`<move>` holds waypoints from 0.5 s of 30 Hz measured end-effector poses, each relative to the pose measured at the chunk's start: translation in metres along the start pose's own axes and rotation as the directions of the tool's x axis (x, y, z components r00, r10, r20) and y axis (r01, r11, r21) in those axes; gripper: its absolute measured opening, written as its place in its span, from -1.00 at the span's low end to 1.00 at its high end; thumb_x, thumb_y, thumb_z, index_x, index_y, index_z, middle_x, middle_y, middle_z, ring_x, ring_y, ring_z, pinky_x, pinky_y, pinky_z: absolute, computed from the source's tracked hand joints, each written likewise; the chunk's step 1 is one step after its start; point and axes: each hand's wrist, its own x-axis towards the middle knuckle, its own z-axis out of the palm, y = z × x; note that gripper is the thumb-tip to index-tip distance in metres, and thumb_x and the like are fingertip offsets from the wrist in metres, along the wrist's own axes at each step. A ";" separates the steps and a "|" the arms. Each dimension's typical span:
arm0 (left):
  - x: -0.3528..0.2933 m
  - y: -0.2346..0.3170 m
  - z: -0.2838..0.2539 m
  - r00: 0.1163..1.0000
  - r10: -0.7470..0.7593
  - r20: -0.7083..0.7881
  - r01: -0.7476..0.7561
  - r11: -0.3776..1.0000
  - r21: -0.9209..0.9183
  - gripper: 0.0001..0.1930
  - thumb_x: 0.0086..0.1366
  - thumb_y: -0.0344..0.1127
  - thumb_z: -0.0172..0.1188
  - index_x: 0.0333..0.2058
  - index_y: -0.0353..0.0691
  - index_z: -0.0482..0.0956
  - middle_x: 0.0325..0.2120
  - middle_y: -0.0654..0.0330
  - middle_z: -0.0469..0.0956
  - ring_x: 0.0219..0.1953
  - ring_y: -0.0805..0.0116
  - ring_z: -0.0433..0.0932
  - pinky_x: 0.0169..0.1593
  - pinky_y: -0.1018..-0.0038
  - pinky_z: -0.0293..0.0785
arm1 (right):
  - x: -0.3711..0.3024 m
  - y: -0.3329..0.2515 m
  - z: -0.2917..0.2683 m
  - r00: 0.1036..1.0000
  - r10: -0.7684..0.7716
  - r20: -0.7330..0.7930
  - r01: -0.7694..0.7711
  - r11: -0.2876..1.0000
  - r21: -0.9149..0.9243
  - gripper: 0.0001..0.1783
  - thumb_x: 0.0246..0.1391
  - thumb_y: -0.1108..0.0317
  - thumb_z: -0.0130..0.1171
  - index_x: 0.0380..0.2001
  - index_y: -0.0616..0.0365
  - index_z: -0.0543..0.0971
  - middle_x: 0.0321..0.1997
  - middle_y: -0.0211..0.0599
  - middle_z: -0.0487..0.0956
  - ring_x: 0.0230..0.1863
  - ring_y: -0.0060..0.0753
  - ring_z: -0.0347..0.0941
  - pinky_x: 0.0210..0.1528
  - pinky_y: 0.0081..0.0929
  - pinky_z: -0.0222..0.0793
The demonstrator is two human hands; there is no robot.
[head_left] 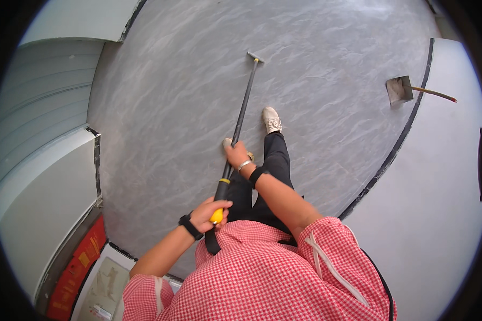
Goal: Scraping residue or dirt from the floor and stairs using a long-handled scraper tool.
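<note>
A long-handled floor scraper (242, 109) slants away from me, its black pole marked with yellow bands. Its narrow crosswise head (255, 56) rests on the grey marbled floor (166, 85) ahead of my feet. Around the yellow-tipped grip end, near my waist, my left hand (206, 214) is closed. Farther up the pole, my right hand (236, 155) is wrapped round the shaft. Dark bands circle both wrists, and a bracelet shows on the right one. Whether the head's edge is metal or rubber I cannot tell.
At the right, a metal dustpan (400, 91) with a long wooden handle stands by the dark-edged white wall (412, 187). A grey roller shutter (53, 85) lies left, with a red printed panel (83, 265) lower down. My light shoe (271, 120) is beside the pole.
</note>
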 end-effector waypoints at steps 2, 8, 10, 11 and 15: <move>0.021 0.004 0.007 0.998 0.066 0.001 -0.066 0.998 -0.022 -0.83 -0.09 -0.35 0.03 -0.62 -0.20 0.20 -0.82 0.25 0.26 -0.84 0.47 0.25 -0.84 0.64 0.09 | 0.012 -0.016 -0.018 0.996 -0.016 -0.084 0.011 0.998 -0.060 -0.63 -0.31 0.31 -0.11 -0.46 0.46 0.20 -0.48 0.20 0.32 -0.37 0.08 0.25 -0.34 -0.33 0.18; 0.037 0.010 0.021 0.990 0.141 -0.014 -0.142 0.988 -0.059 -0.81 -0.11 -0.34 0.05 -0.57 -0.18 0.19 -0.80 0.25 0.27 -0.83 0.47 0.25 -0.83 0.66 0.10 | 0.035 -0.024 -0.046 0.999 0.032 0.009 -0.032 0.999 -0.029 -0.64 -0.28 0.28 -0.13 -0.50 0.45 0.23 -0.51 0.16 0.34 -0.40 0.04 0.28 -0.37 -0.33 0.20; 0.027 -0.001 0.009 0.992 0.124 -0.021 -0.125 0.992 -0.036 -0.81 -0.11 -0.34 0.05 -0.59 -0.20 0.20 -0.81 0.25 0.27 -0.84 0.47 0.25 -0.85 0.66 0.08 | 0.020 -0.011 -0.029 1.000 0.006 0.030 -0.004 0.999 -0.052 -0.63 -0.30 0.28 -0.12 -0.49 0.45 0.23 -0.51 0.17 0.34 -0.38 0.04 0.28 -0.36 -0.34 0.19; 0.019 -0.008 -0.003 0.996 0.085 0.012 -0.084 0.996 -0.035 -0.81 -0.10 -0.33 0.05 -0.61 -0.20 0.20 -0.82 0.25 0.26 -0.85 0.48 0.24 -0.86 0.66 0.08 | 0.006 -0.007 -0.016 0.997 -0.056 -0.056 0.051 0.995 -0.089 -0.64 -0.32 0.30 -0.10 -0.51 0.45 0.25 -0.52 0.18 0.34 -0.39 0.04 0.28 -0.36 -0.34 0.19; -0.006 -0.014 -0.019 0.996 0.034 -0.083 -0.034 0.999 0.002 -0.82 -0.09 -0.33 0.04 -0.62 -0.21 0.20 -0.83 0.25 0.26 -0.87 0.48 0.23 -0.86 0.66 0.08 | -0.024 -0.014 0.004 1.000 -0.008 0.003 0.008 0.998 -0.065 -0.64 -0.34 0.30 -0.09 -0.52 0.47 0.24 -0.53 0.19 0.33 -0.39 0.04 0.28 -0.35 -0.34 0.19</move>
